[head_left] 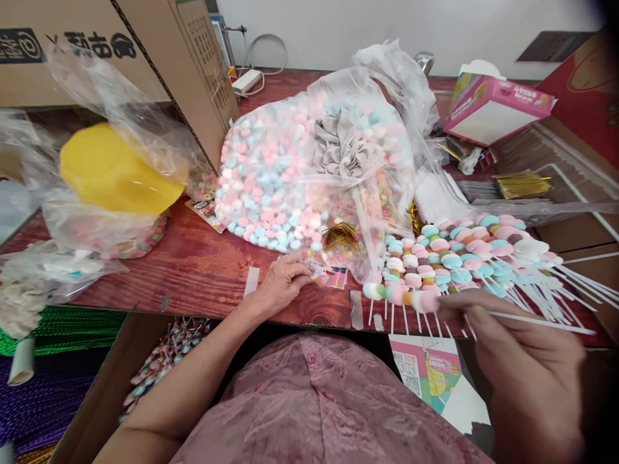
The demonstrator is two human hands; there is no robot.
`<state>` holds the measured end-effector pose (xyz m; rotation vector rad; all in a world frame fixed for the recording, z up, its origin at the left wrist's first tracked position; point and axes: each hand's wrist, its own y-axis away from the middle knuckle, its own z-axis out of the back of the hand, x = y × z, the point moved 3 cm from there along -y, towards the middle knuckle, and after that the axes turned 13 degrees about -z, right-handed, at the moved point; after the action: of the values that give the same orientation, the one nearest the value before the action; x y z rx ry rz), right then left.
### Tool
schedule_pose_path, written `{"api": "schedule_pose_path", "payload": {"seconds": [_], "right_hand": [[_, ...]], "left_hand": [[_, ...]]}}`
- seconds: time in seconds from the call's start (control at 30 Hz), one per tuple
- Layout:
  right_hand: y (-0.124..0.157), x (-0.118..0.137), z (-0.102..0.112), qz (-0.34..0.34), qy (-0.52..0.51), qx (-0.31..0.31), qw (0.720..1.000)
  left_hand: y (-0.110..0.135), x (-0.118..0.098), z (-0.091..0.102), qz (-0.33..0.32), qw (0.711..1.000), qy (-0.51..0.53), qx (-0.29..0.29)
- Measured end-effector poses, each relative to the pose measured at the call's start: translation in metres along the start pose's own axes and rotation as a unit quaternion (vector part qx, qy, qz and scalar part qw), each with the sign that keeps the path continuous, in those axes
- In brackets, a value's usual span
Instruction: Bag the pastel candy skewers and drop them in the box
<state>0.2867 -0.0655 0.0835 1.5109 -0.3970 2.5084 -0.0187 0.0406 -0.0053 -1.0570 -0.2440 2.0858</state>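
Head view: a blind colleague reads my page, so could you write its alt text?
The right hand holds a skewer of pastel sweets by its stick, near similar skewers on a reddish table. The left hand is at a printed card or packet, beside a big clear bag of sweets.

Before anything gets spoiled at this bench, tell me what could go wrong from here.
The piled candy skewers lie by the front edge of the table, so a stray nudge might tip some off. The single skewer in the right hand appears close to that pile and could bump it.
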Motion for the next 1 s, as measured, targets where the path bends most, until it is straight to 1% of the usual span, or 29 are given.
{"api": "schedule_pose_path", "payload": {"seconds": [0.03,0.1,0.17,0.23,0.3,0.43,0.53,0.6,0.67,0.73,0.9,1.0], "right_hand": [[-0.001,0.005,-0.016,0.009,0.000,0.047,0.999],[-0.006,0.009,-0.043,0.027,0.033,0.103,0.994],[-0.013,0.009,-0.061,0.066,0.069,0.120,0.988],[-0.019,0.009,-0.069,0.109,0.091,0.122,0.982],[-0.021,0.010,-0.071,0.134,0.100,0.125,0.978],[-0.015,0.015,-0.067,0.134,0.103,0.148,0.974],[-0.010,0.018,-0.062,0.153,0.120,0.130,0.972],[-0.009,0.018,-0.059,0.171,0.150,0.114,0.967],[-0.009,0.017,-0.060,0.183,0.185,0.112,0.959],[-0.010,0.019,-0.062,0.196,0.204,0.121,0.951],[-0.016,0.028,-0.076,0.216,0.200,0.155,0.943],[-0.023,0.028,-0.083,0.225,0.187,0.150,0.944]], "left_hand": [[0.000,0.000,0.000,0.006,1.000,0.005,-0.003],[0.000,0.000,0.000,0.013,1.000,0.008,-0.004],[-0.001,-0.001,-0.001,0.013,1.000,0.008,0.004],[-0.002,-0.001,-0.002,0.009,1.000,0.008,0.013],[-0.002,-0.001,-0.002,0.006,1.000,0.010,0.019],[-0.001,0.001,-0.002,0.004,0.999,0.021,0.026],[0.000,0.002,-0.002,0.004,0.999,0.028,0.022],[0.000,0.002,-0.002,0.007,0.999,0.033,0.017],[-0.001,0.003,-0.002,0.015,0.999,0.039,0.010],[-0.001,0.004,-0.002,0.022,0.999,0.047,0.004],[-0.001,0.006,-0.003,0.042,0.997,0.062,0.006],[-0.001,0.006,-0.003,0.054,0.996,0.071,-0.001]]}}
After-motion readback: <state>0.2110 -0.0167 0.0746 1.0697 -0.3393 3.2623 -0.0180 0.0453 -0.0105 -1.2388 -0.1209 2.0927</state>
